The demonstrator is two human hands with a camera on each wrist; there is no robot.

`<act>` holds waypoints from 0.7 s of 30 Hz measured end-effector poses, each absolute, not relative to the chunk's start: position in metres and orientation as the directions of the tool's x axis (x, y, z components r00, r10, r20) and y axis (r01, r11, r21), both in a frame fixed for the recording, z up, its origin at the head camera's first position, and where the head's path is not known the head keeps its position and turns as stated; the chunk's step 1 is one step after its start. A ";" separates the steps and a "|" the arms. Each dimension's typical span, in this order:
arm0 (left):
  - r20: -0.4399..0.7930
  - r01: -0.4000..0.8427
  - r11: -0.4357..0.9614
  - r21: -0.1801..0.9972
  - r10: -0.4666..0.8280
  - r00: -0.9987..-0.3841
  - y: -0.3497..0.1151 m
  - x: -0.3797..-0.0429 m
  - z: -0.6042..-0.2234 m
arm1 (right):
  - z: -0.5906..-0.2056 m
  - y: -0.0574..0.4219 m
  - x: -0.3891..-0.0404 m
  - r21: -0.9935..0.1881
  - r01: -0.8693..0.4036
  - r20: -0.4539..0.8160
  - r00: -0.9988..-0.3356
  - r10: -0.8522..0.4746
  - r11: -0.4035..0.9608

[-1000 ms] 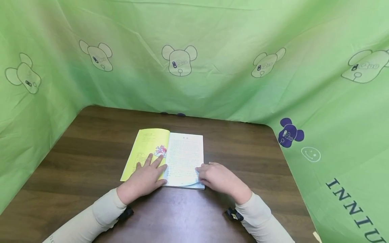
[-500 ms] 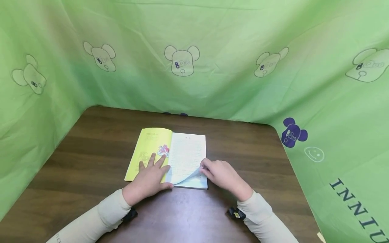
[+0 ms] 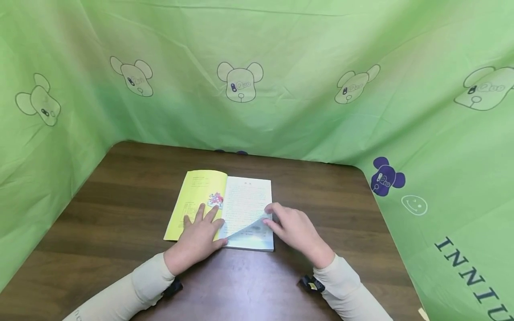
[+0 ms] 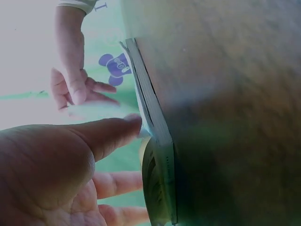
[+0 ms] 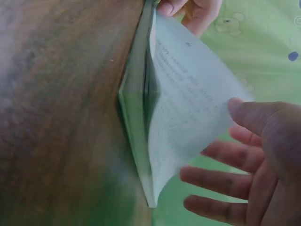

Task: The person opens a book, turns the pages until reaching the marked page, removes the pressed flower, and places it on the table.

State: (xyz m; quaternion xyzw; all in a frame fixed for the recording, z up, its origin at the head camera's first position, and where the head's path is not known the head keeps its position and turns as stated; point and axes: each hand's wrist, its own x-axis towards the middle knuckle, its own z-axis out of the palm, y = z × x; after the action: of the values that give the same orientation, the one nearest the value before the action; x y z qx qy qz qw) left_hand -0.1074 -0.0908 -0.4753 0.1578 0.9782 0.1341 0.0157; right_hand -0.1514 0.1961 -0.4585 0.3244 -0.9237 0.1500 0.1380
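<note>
An open book (image 3: 246, 196) lies on the table, its left side a yellow page (image 3: 196, 187) with printed text and a small colourful picture. My left hand (image 3: 196, 240) rests spread over the lower part of the yellow page, thumb near the spine's bottom end. On the right side, my right hand (image 3: 295, 229) pinches the lower outer corner of a white page (image 5: 188, 94) between thumb and fingers. That page curls up off the stack, and in the head view the printed page beneath shows at the bottom. The right wrist view shows the thumb on the raised corner.
The brown wooden table (image 3: 132, 196) has rounded far corners. Green cloth (image 3: 281, 120) with bear prints hangs behind it and at both sides. Each wrist bears a black device, such as the right wrist's camera mount (image 3: 312, 284).
My right hand has taken the page's lower corner and lifted it up and inward, uncovering more of the page below. The left hand stays on the yellow page.
</note>
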 end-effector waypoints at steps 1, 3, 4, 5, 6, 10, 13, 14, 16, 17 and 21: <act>0.014 0.299 0.915 0.272 0.307 -0.952 -0.091 -0.107 -0.475 | -0.457 0.197 -0.151 -0.198 -0.628 0.360 -0.761 -0.540 0.752; 0.017 0.287 0.915 0.284 0.294 -0.956 -0.092 -0.109 -0.475 | -0.453 0.198 -0.151 -0.221 -0.602 0.372 -0.780 -0.504 0.768; 0.024 0.280 0.915 0.290 0.286 -0.958 -0.092 -0.109 -0.475 | -0.452 0.198 -0.151 -0.228 -0.590 0.373 -0.788 -0.490 0.774; 0.033 0.272 0.914 0.302 0.276 -0.961 -0.092 -0.110 -0.474 | -0.450 0.198 -0.151 -0.239 -0.579 0.368 -0.797 -0.479 0.780; 0.044 0.264 0.910 0.319 0.264 -0.963 -0.093 -0.111 -0.474 | -0.449 0.198 -0.151 -0.246 -0.572 0.360 -0.803 -0.474 0.783; 0.124 0.256 0.896 0.364 0.226 -0.966 -0.093 -0.112 -0.471 | -0.447 0.197 -0.150 -0.256 -0.568 0.296 -0.816 -0.497 0.782; 0.199 0.276 0.891 0.362 0.216 -0.956 -0.095 -0.113 -0.470 | -0.448 0.196 -0.150 -0.257 -0.591 0.227 -0.806 -0.547 0.764; 0.221 0.286 0.891 0.352 0.218 -0.951 -0.095 -0.113 -0.470 | -0.449 0.196 -0.149 -0.256 -0.599 0.203 -0.800 -0.564 0.758; 0.253 0.305 0.894 0.329 0.228 -0.940 -0.096 -0.113 -0.471 | -0.451 0.196 -0.148 -0.244 -0.620 0.157 -0.784 -0.600 0.746; 0.265 0.315 0.895 0.315 0.236 -0.935 -0.096 -0.113 -0.471 | -0.451 0.196 -0.147 -0.236 -0.627 0.131 -0.778 -0.615 0.743; 0.286 0.352 0.904 0.241 0.280 -0.916 -0.097 -0.114 -0.471 | -0.454 0.197 -0.145 -0.211 -0.654 0.031 -0.747 -0.664 0.726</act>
State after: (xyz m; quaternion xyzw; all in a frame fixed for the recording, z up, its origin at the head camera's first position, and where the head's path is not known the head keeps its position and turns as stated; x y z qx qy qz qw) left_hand -0.1139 -0.0967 -0.4715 0.1633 0.9680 0.1453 -0.1232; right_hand -0.1448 0.1971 -0.4543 0.3550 -0.9287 0.1049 -0.0233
